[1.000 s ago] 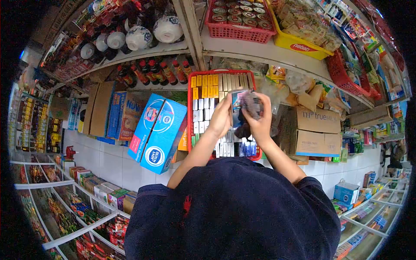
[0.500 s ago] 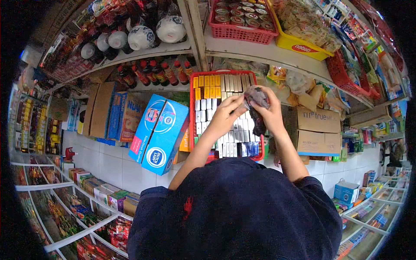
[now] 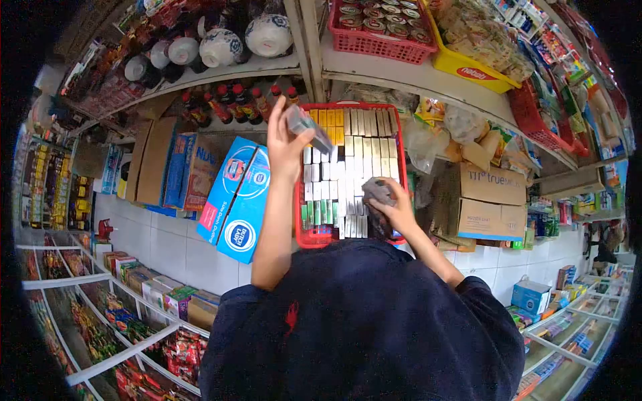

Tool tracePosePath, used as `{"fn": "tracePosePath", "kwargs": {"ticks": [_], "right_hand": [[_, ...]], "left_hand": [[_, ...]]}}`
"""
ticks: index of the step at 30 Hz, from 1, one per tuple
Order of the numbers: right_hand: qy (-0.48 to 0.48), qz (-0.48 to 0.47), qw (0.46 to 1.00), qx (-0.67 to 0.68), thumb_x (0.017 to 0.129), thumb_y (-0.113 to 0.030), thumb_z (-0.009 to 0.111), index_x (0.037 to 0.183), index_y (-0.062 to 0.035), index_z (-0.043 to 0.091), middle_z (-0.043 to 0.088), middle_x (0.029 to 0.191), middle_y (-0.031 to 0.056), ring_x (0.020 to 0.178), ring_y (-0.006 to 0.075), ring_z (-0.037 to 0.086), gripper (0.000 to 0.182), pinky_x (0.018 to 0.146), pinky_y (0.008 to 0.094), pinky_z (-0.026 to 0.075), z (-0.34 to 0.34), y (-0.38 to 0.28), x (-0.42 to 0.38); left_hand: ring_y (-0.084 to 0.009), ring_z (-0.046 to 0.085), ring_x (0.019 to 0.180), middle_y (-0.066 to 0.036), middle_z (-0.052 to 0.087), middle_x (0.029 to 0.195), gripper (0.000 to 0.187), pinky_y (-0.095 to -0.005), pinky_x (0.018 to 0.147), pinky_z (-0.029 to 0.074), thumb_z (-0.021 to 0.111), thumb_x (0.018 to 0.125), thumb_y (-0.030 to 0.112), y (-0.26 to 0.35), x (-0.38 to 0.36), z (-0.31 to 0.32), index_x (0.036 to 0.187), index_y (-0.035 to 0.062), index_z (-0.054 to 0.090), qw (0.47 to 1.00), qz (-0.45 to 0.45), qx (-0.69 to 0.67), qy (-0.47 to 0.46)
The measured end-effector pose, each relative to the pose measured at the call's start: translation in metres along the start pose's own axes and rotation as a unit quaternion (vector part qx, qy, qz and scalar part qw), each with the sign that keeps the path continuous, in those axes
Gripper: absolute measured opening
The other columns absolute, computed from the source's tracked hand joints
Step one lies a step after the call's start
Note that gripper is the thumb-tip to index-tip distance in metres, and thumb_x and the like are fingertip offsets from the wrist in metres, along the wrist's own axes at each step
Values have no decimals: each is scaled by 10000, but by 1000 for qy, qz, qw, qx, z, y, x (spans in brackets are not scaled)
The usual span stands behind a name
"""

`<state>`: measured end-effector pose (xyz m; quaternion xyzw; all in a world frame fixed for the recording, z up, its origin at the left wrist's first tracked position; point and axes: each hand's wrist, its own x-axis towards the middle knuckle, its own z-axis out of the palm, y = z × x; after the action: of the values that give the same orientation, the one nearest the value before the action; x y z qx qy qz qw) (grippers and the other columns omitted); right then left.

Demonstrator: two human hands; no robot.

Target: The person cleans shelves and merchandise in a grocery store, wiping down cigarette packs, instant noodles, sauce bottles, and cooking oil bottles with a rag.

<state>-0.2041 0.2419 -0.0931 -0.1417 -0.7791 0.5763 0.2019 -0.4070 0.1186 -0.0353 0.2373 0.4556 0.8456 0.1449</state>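
Note:
A red basket holds rows of small packs in yellow, white, gold and green. Raised over its left edge, my left hand grips a small dark pack, blurred by motion, tilted, with its fingers partly stretched. My right hand is closed on a crumpled dark grey cloth, which hangs down over the right part of the packs. The two hands are apart.
A blue carton stands left of the basket, and a brown carton to its right. Above are a shelf edge, bowls, dark bottles, a pink basket of cans and a yellow bin.
My hands have moved apart. The left went left and up and now holds a pack; the right moved down and slightly left with the cloth. The view has shifted slightly.

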Motion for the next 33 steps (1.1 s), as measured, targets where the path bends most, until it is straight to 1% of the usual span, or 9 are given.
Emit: {"fn": "tracePosePath", "kwargs": {"ticks": [4, 11, 13, 18, 20, 23, 27, 30, 33], "right_hand": [[40, 101, 990, 87, 673, -65, 669, 1074, -5, 475, 538, 1003, 91, 927, 168, 522, 450, 830, 280, 399, -19, 1, -4], [87, 104, 986, 95, 696, -72, 651, 1096, -9, 456, 548, 1000, 96, 916, 156, 526, 449, 812, 273, 401, -24, 8, -7], [87, 99, 989, 71, 702, -72, 644, 1092, -6, 456, 556, 982, 92, 911, 152, 530, 438, 805, 265, 400, -24, 2, -9], [100, 147, 981, 83, 699, -75, 645, 1088, -2, 459, 562, 982, 94, 907, 151, 533, 437, 809, 264, 398, -23, -6, -12], [101, 153, 979, 84, 698, -77, 647, 1086, 1, 460, 562, 983, 96, 907, 152, 533, 438, 811, 265, 397, -23, -6, -11], [102, 130, 985, 56, 693, -83, 653, 1085, 2, 461, 562, 981, 101, 910, 156, 532, 444, 814, 266, 397, -21, -1, -9], [81, 123, 987, 71, 687, -89, 662, 1090, -8, 466, 561, 972, 100, 915, 159, 529, 456, 821, 269, 393, -18, 6, -8], [79, 130, 986, 74, 682, -86, 664, 1086, -11, 471, 559, 965, 95, 916, 159, 527, 454, 825, 271, 390, -14, 6, -9], [76, 125, 987, 59, 678, -79, 665, 1077, -14, 480, 558, 959, 90, 917, 162, 527, 444, 827, 274, 389, -13, -4, -9]], "left_hand": [[-174, 488, 1005, -88, 496, 1096, 662, -292, 844, 413, 666, 640, -33, -33, 18, -37, 1228, 31, 369, 990, -38, 135, -7], [-171, 505, 988, -102, 516, 1091, 658, -272, 845, 407, 684, 618, -36, -123, 14, -61, 1199, -15, 375, 955, -167, 197, -146], [-172, 516, 969, -99, 524, 1081, 656, -276, 825, 419, 694, 609, -25, -127, 14, -64, 1191, -13, 391, 920, -186, 300, -167], [-188, 545, 918, -106, 558, 1027, 655, -284, 776, 441, 709, 588, 2, -104, 23, -55, 1179, 16, 427, 907, -195, 322, -189], [-189, 562, 876, -121, 576, 981, 637, -290, 758, 453, 702, 586, 9, -102, 32, -56, 1167, 17, 444, 841, -161, 462, -231], [-198, 515, 998, -127, 505, 1138, 646, -311, 877, 392, 706, 583, 45, -90, 36, -48, 1170, 6, 439, 819, -205, 485, -228], [-207, 508, 1013, -126, 500, 1144, 662, -312, 889, 383, 717, 595, 71, -88, 33, -44, 1185, 10, 423, 839, -205, 439, -247], [-233, 487, 1043, -131, 494, 1142, 703, -315, 896, 376, 735, 616, 115, -109, 29, -51, 1209, -9, 379, 890, -240, 300, -245], [-225, 494, 1032, -130, 505, 1122, 676, -314, 883, 389, 726, 620, 94, -109, 35, -59, 1194, -22, 389, 880, -242, 334, -237]]}}
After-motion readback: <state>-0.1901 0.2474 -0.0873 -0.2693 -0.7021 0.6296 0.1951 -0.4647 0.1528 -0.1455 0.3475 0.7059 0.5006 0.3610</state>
